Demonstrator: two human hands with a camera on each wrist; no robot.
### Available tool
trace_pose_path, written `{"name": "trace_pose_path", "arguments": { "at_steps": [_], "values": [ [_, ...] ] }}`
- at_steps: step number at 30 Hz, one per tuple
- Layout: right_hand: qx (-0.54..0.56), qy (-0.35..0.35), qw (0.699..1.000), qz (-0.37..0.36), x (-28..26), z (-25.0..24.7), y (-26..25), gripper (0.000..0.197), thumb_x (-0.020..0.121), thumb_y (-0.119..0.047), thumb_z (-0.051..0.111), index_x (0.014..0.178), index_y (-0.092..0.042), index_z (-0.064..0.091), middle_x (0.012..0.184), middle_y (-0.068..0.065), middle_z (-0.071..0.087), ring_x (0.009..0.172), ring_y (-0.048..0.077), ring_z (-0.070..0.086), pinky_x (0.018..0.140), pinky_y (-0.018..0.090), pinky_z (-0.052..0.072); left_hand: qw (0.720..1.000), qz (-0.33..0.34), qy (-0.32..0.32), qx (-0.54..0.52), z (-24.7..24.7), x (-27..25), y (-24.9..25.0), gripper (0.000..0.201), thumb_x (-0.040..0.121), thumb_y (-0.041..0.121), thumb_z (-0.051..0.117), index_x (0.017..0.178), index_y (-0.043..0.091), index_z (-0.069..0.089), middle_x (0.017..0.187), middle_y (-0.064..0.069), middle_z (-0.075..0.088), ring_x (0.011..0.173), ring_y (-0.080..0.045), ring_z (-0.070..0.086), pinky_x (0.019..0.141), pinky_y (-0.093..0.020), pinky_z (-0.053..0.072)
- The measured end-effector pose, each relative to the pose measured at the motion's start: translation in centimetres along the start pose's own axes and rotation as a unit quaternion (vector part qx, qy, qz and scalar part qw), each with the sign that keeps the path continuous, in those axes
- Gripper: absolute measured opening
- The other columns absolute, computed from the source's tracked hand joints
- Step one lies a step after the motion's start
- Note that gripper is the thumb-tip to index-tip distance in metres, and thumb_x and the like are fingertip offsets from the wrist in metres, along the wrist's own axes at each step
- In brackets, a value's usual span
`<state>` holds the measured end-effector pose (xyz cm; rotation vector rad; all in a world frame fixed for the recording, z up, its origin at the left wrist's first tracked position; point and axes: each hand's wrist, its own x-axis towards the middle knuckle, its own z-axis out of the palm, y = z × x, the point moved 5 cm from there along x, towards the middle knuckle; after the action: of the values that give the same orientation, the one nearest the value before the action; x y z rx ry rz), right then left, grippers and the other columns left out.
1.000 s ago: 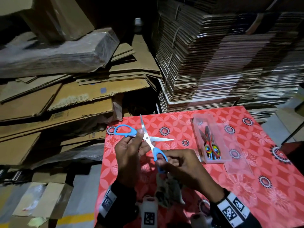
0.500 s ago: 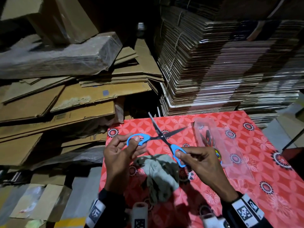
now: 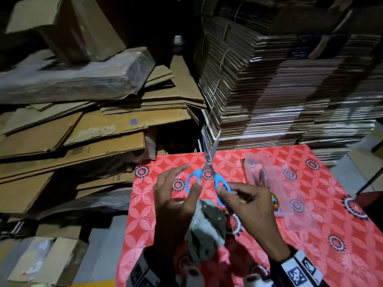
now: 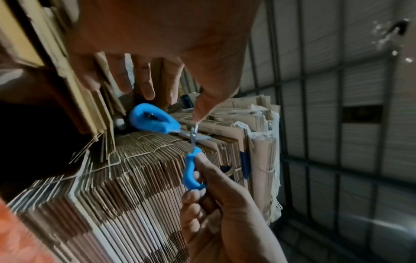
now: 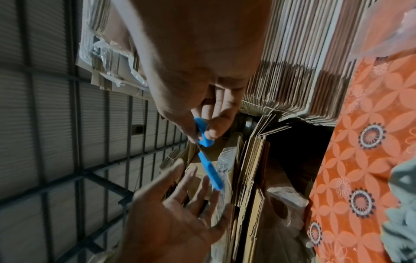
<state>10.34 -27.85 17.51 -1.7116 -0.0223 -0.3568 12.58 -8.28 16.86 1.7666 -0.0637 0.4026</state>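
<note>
Scissors with blue handles are held above the red flowered table, blades pointing up and away and only slightly apart. My right hand pinches the right handle loop. My left hand has its fingers spread and straight, and only the thumb touches the left loop. In the left wrist view the scissors sit under the left hand's straight fingers, with the right hand holding the lower handle. The right wrist view shows the blue handle in front of my left palm.
A crumpled grey cloth lies on the table under my hands. A clear plastic box holding more scissors lies to the right. Tied stacks of flat cardboard rise behind the table, and loose cardboard sheets pile up at the left.
The blades went from wide apart to nearly together and now point straight away. My left hand loosened from its handle loop and spread its fingers. The right hand kept its hold.
</note>
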Motion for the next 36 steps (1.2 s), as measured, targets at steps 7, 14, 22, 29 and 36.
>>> {"name": "trace_pose_path", "arguments": {
  "at_steps": [7, 14, 22, 29, 36],
  "values": [
    [-0.237, -0.037, 0.952, -0.189, -0.8, 2.7, -1.5, 0.008, 0.075, -0.024, 0.072, 0.069, -0.021, 0.067, 0.064, -0.009, 0.057, 0.057, 0.001, 0.050, 0.054, 0.022, 0.046, 0.916, -0.168, -0.217, -0.294, 4.8, -0.7, 0.3, 0.023, 0.099, 0.029, 0.061, 0.109, 0.013, 0.073, 0.091, -0.013, 0.070, 0.081, -0.026, 0.064, 0.072, -0.031, 0.054],
    [-0.188, -0.122, 0.954, -0.198, -1.2, 2.1, -2.4, 0.012, 0.088, -0.035, 0.081, 0.087, -0.023, 0.080, 0.076, -0.015, 0.067, 0.068, -0.006, 0.061, 0.065, 0.012, 0.048, 0.917, -0.216, -0.178, -0.286, 3.9, -0.4, -2.1, 0.017, 0.104, 0.015, 0.058, 0.102, 0.003, 0.070, 0.088, -0.016, 0.071, 0.063, -0.022, 0.061, 0.056, -0.026, 0.050],
    [-0.239, -0.024, 0.960, -0.142, 0.4, -2.0, -1.5, 0.014, 0.085, -0.023, 0.086, 0.097, -0.028, 0.083, 0.080, -0.018, 0.069, 0.069, 0.006, 0.065, 0.063, 0.016, 0.047, 0.910, -0.221, -0.197, -0.290, 3.4, -0.1, -2.9, 0.036, 0.095, 0.021, 0.061, 0.120, -0.003, 0.070, 0.078, -0.013, 0.066, 0.058, -0.020, 0.060, 0.055, -0.026, 0.047],
    [-0.191, -0.068, 0.977, -0.069, -0.6, -1.6, -0.1, 0.021, 0.084, -0.015, 0.087, 0.094, -0.033, 0.083, 0.071, -0.011, 0.069, 0.058, 0.007, 0.059, 0.059, 0.022, 0.052, 0.913, -0.191, -0.234, -0.276, 4.4, -0.3, -3.0, 0.030, 0.095, 0.029, 0.061, 0.112, 0.013, 0.080, 0.108, -0.018, 0.077, 0.096, -0.037, 0.074, 0.088, -0.047, 0.059],
    [-0.157, -0.034, 0.987, 0.012, -0.5, -2.7, 1.3, 0.016, 0.082, -0.008, 0.085, 0.076, -0.023, 0.083, 0.059, -0.014, 0.060, 0.055, -0.002, 0.049, 0.056, 0.017, 0.043, 0.907, -0.202, -0.248, -0.275, 6.5, -1.4, -3.5, 0.031, 0.109, 0.015, 0.049, 0.121, 0.017, 0.078, 0.116, -0.018, 0.077, 0.110, -0.041, 0.073, 0.099, -0.054, 0.056]
  ]
}}
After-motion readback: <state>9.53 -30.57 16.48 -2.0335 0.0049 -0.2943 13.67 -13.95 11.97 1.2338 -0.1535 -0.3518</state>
